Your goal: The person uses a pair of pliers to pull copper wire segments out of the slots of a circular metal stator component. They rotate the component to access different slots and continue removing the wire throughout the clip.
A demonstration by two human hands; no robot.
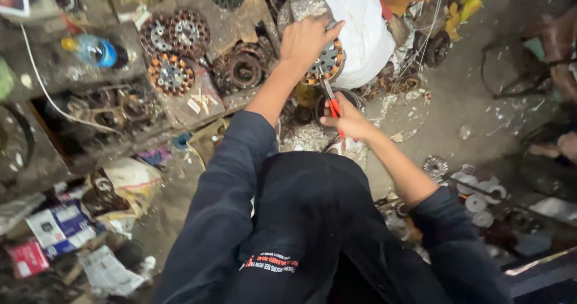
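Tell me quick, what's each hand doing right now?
Left hand: closed over the round motor stator, holding it.
Right hand: closed around red-handled pliers, tip at the stator.

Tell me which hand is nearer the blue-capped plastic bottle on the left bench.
Left. The left hand grips a round motor stator at top centre, well right of the bottle; the right hand, holding red-handled pliers, sits lower and farther right.

My left arm stretches forward, nearly straight, dark sleeve pushed up to the elbow, and my left hand [305, 39] curls palm down over the round motor stator [327, 62]. Just below the stator, my right hand [347, 121] is clenched, forearm bent back toward me.
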